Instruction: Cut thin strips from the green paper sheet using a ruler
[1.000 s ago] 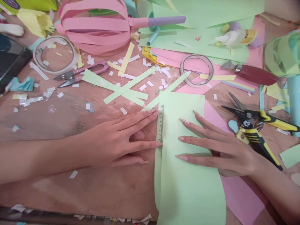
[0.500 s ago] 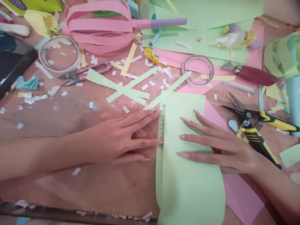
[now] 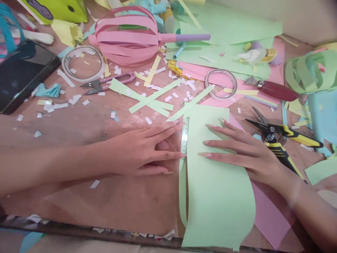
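My left hand [image 3: 147, 147] is flat with its fingers stretched out, and the fingertips press on a short metal ruler [image 3: 185, 135]. That ruler lies along the left side of a light green paper sheet [image 3: 218, 200]. Below it, a narrow green strip [image 3: 182, 196] stands apart from the sheet by a gap, its lower part curving. My right hand [image 3: 244, 151] rests on the sheet with spread fingers and holds nothing. Just beyond the ruler's top end is a loose green paper strip [image 3: 195, 102]. Pink paper [image 3: 273, 218] shows beneath the sheet and right forearm.
Yellow-black snips [image 3: 281, 135] lie open right of my right hand. Purple-handled scissors [image 3: 110, 81], tape rolls [image 3: 83, 63] [image 3: 221, 83] and a red-handled scraper [image 3: 273, 88] lie farther back. Behind are a pink paper lantern [image 3: 126, 37], a glue bottle [image 3: 260, 55] and a phone [image 3: 26, 73].
The gap between the narrow strip and the green sheet has widened below the ruler. My right hand has shifted slightly up the sheet. The camera view has moved a little.
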Demonstrator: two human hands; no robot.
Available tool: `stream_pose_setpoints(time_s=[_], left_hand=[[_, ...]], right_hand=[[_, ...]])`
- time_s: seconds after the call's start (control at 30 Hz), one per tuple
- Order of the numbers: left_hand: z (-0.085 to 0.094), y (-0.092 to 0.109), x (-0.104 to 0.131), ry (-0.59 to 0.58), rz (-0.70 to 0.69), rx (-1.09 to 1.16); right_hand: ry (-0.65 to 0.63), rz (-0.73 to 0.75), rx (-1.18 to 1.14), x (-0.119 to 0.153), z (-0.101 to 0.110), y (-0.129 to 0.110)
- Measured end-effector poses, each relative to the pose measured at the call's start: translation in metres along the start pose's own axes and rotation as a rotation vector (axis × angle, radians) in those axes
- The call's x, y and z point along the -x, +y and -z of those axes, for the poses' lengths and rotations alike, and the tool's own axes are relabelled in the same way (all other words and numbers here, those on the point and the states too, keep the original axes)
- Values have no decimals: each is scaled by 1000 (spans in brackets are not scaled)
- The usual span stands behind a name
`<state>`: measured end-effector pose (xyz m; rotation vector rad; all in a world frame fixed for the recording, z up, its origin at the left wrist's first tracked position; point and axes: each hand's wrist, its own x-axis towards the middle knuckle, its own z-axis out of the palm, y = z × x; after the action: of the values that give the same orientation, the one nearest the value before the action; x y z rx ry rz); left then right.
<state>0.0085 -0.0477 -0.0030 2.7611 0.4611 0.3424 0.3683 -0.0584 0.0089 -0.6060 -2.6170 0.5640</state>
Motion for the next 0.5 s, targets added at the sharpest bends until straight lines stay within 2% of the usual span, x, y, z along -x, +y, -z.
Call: stream_pose_setpoints(time_s=[0.2,0.5], left_hand=[[-1,-1,1,-26,7,1],[-1,0,2,-26,6,-21]], right_hand=[[-19,25,-36,5,-8,4],[-24,18,-39,5,-5,3]])
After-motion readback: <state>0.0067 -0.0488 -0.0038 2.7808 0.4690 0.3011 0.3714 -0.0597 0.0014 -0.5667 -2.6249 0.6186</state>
